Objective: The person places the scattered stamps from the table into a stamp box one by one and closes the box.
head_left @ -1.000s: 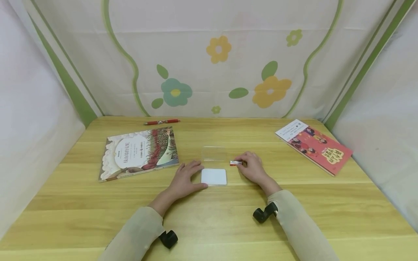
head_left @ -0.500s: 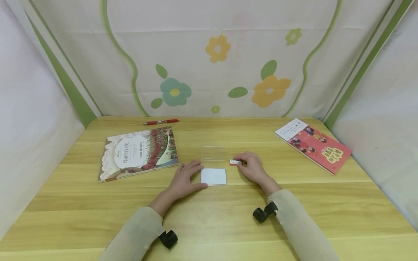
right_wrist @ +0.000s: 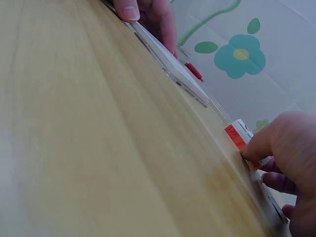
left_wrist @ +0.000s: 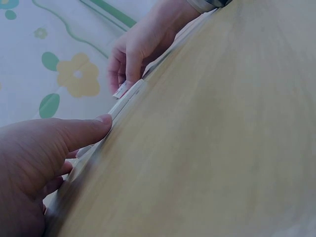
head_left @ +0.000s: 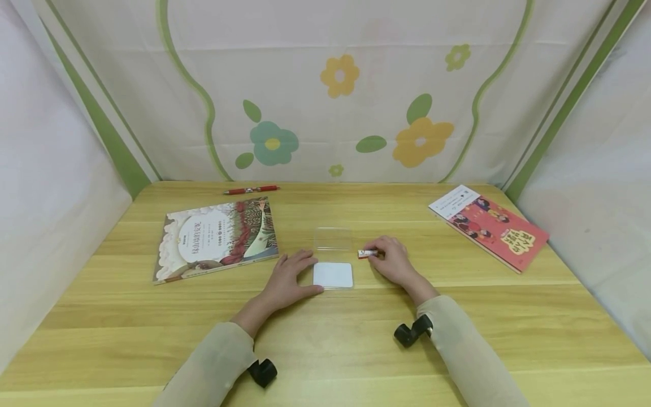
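A shallow clear plastic box point(head_left: 333, 287) with a flat white slab point(head_left: 333, 275) in it lies on the table, its transparent lid point(head_left: 333, 238) spread out behind it. My left hand point(head_left: 289, 281) holds the box by its left end, thumb at the near corner and forefinger at the far one. To the right of the box, my right hand point(head_left: 391, 261) pinches a small white and red postage stamp point(right_wrist: 237, 134) between thumb and fingers. The stamp has toothed edges and a printed number, and it points left, close over the wood. Part of it is hidden under my fingertips.
A large picture book point(head_left: 216, 239) lies to the left, with a red pen point(head_left: 251, 190) behind it near the back edge. At the back right lies a red and white book point(head_left: 490, 229) set at a slant. A flowered curtain point(head_left: 315, 85) closes off the back.
The stamp in my right hand tilts slightly between frames and now shows less of its red part. Both hands, the box and its lid keep their places.
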`<state>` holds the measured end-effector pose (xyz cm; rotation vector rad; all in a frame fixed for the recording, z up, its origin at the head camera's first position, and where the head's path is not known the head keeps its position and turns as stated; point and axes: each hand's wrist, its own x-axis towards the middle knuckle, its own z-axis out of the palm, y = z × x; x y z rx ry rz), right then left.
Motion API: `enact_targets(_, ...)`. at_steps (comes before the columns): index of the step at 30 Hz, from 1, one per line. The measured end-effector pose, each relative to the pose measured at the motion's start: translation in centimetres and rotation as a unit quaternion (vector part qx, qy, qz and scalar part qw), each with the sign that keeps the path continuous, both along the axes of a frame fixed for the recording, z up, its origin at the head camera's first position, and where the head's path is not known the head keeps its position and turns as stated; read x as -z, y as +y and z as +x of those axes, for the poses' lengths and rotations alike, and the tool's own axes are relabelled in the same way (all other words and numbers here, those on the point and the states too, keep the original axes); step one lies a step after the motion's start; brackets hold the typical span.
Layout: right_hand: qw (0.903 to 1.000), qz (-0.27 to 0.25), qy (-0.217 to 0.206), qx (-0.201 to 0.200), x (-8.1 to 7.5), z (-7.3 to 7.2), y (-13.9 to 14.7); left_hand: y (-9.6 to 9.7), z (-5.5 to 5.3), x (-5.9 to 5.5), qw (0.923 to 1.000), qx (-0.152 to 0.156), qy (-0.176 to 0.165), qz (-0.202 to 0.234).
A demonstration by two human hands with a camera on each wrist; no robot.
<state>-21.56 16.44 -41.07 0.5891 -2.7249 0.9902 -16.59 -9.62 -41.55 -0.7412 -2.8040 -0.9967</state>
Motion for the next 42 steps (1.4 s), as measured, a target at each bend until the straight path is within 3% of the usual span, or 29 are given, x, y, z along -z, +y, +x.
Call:
enact_targets(14,0.9994,-0.032,-0.015,-0.006,-0.2,-0.2,0.1,0.0,0.0,0.0,1.0,-0.001,-0.004,-0.008)
enact_targets(20,0.9962,-0.073,-0.044,-0.016,-0.5,-0.1,0.2,0.0,0.0,0.1,0.9999,-0.002,-0.007,-0.01)
enact_targets(30,0.9895,-0.105,-0.098,0.014,-1.4,-0.3,-0.2,0.0,-0.1,0.3,1.0,0.002,-0.001,-0.005)
enact_targets(37,0.9769,-0.171,-0.126,-0.028,-2.7,0.6,-2.8,0.0,-0.1,0.2,0.9999,-0.004,-0.001,-0.011)
enact_targets(42,0.9731,-0.157,-0.163,-0.042,-2.3,1.4,-5.2,0.1,-0.1,0.1,0.9999,-0.007,-0.003,-0.012)
